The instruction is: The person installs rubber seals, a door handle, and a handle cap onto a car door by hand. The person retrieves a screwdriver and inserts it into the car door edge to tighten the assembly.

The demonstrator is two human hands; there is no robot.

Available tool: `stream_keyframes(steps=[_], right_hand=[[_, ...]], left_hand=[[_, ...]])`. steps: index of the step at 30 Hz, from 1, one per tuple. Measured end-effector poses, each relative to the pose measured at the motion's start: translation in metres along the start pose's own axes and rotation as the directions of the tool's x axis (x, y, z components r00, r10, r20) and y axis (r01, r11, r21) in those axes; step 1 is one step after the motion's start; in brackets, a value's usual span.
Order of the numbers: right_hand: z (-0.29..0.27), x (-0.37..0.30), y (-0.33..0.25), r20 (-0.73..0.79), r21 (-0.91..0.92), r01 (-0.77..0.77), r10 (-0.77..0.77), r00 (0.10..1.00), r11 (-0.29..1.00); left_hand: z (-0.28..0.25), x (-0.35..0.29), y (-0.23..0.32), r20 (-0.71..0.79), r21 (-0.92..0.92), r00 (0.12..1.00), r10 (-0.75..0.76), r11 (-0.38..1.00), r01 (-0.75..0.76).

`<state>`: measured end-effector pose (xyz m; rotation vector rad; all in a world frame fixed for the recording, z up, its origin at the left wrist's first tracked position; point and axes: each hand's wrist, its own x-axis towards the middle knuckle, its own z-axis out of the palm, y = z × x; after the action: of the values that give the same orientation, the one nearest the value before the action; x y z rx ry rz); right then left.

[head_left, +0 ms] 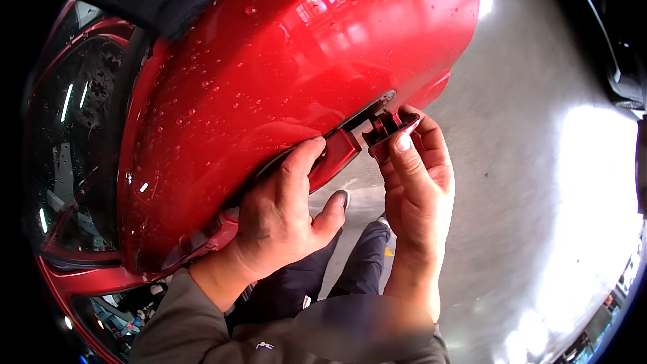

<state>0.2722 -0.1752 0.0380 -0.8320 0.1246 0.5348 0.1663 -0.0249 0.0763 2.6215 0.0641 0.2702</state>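
Head: two hands [275, 219] [421, 185], one handle [339, 154], one cap [392, 132].

Grey floor [492, 162] sweeps down the right side, smooth and shiny, and white glare [593, 175] blazes right across it! Dark vehicle [632, 54] up at the far right; small cluttered shapes [606, 320] crowd the lower-right rim, too tiny to tell.

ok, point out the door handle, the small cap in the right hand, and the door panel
Door handle [335, 158], head view: outer face near its end.
Small cap [389, 127], head view: ribbed inner side.
Door panel [269, 74], head view: wet outer surface.
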Motion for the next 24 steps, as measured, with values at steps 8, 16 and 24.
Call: stream_keyframes(steps=[8,16,24], right_hand=[[0.004,0.004,0.003,0.011,-0.052,0.040,-0.039,0.999,0.998],[0.010,0.007,0.003,-0.025,-0.007,0.041,-0.041,0.999,0.999],[0.010,0.008,0.002,-0.029,0.026,0.005,-0.004,1.000,1.000]], left_hand=[[-0.002,0.001,0.000,0.000,-0.010,1.000,0.001,1.000,-0.001],[0.002,0.005,0.001,-0.050,0.029,0.998,0.023,0.999,-0.022],[0.005,0.002,0.000,-0.010,0.007,1.000,0.015,1.000,-0.015]])
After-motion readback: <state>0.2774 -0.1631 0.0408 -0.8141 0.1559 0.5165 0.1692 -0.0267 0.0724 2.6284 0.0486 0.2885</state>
